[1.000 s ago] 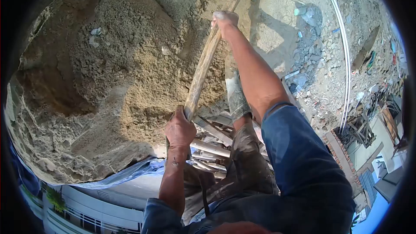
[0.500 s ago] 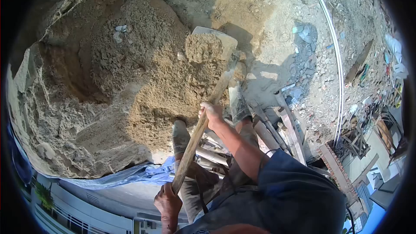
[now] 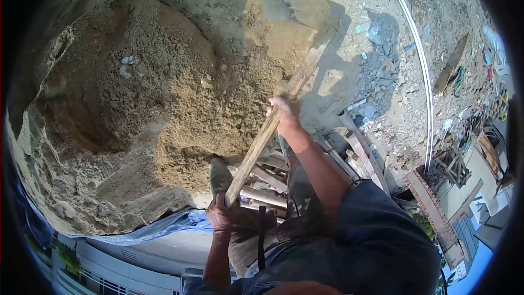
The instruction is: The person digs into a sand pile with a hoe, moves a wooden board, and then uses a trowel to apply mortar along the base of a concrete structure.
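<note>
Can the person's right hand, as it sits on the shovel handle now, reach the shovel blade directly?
Probably not: the right hand grips mid-handle, and the shovel blade hangs far up the shaft over the sand pile. Nothing blocks it.

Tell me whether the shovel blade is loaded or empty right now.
Empty. The shovel blade shows a bare grey face with no heap on it, raised beyond the sand pile; the right hand and left hand grip the wooden handle.

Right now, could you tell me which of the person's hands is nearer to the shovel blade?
The right hand is nearer, gripping the wooden handle partway toward the shovel blade. The left hand holds the handle's far end.
</note>
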The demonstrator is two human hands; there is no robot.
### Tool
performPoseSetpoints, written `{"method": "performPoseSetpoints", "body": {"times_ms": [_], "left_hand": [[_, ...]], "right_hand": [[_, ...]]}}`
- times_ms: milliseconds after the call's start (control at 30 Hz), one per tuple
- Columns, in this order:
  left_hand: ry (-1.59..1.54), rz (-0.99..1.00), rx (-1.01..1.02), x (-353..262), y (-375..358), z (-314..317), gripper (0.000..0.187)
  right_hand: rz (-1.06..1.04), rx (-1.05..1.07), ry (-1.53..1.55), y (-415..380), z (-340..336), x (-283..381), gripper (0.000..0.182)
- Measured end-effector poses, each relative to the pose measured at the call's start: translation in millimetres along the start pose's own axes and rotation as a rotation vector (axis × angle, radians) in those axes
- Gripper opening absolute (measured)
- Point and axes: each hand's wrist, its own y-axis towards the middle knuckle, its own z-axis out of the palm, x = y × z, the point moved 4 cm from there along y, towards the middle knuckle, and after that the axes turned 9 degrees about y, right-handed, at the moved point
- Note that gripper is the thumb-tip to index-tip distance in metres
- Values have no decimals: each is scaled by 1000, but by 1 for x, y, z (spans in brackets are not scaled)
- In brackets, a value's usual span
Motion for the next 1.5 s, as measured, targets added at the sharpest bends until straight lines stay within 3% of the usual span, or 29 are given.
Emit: {"method": "performPoseSetpoints", "body": {"times_ms": [100,133,167,233,333,467,567,633,733,833,867,933,1000,1067,1100,1133,1167,1200,1233,1267,1333,1367,1400,1433,1467,1500], "left_hand": [[-5,65,-50,-58,104,37,30],[-8,96,-28,-75,113,32,31],[-8,99,-26,-87,109,23,31],[26,-31,246,-93,93,14,31],[88,-62,308,-59,47,9,30],[115,27,201,2,-6,-27,27],[192,-87,326,50,-68,-61,27],[141,-106,315,94,-143,-72,26],[98,-278,388,139,-243,-87,20],[141,-333,360,144,-269,-95,18],[150,-353,348,137,-274,-95,18],[103,-273,219,73,-218,-112,17],[-5,-262,271,13,-172,-116,25],[-128,-172,375,-68,-127,-142,36],[-216,-131,366,-103,-107,-153,41],[-350,-104,435,-127,-83,-157,43],[-504,-25,452,-152,-56,-162,37],[-574,-152,579,-168,-28,-166,31],[-865,-82,585,-171,4,-153,22],[-997,-150,714,-204,16,-179,13],[-1054,-156,647,-231,40,-194,14],[-1076,-154,633,-233,45,-194,14],[-1082,-167,703,-232,54,-188,14],[-1084,-175,774,-236,62,-182,14],[-1103,-164,755,-239,67,-179,14],[-1070,-124,752,-243,69,-175,13]], "right_hand": [[-205,4,16,105,12,66,14],[-170,-34,2,130,3,69,13],[-151,-54,-10,147,1,74,11],[-106,-108,-133,139,-14,49,10],[-30,-214,-277,113,-44,-20,5],[240,-259,-110,41,-60,-105,6],[298,-222,-109,-43,-64,-157,7],[434,-227,-74,-127,-59,-159,8],[448,-114,-54,-247,-51,-150,21],[489,-96,-7,-268,-41,-134,17],[458,-64,-4,-252,-38,-130,16],[411,-10,-75,-202,-20,-99,15],[111,48,-238,-146,0,-52,17],[99,29,-315,-104,7,-15,19],[112,111,-512,-91,10,14,26],[-149,238,-819,-76,14,42,36],[-51,292,-696,-63,5,54,38],[45,351,-569,-54,-5,65,39],[64,349,-577,-54,-16,89,41],[80,346,-599,-54,-34,117,43],[157,320,-571,-34,-99,146,37],[235,304,-370,-20,-140,159,35],[78,276,-360,4,-191,165,31],[-352,182,-877,61,-268,156,26],[-383,75,-942,54,-301,185,26],[-894,268,-1337,51,-337,205,26]]}}
